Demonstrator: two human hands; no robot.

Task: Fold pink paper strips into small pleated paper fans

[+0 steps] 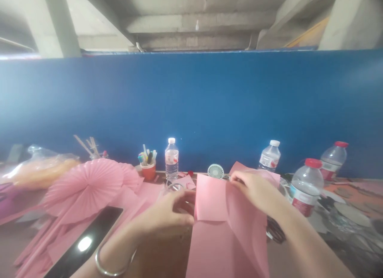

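A sheet of pink paper (221,246) stands in front of me, with a folded flap (211,198) at its upper left. My right hand (249,186) pinches the sheet's top edge between thumb and fingers. At the flap's left edge is my left hand (170,214), its fingers curved and thumb apart; it does not grip the paper, and whether the fingertips touch it is hard to see. A silver bracelet (110,272) circles the left wrist.
Left lie a pink pleated paper fan (86,188) and a dark phone (86,242). Behind stand a cup of markers (148,170), a water bottle (171,160) and a small fan (215,171). Several bottles, including a red-capped one (306,188), stand right, before a blue wall (191,106).
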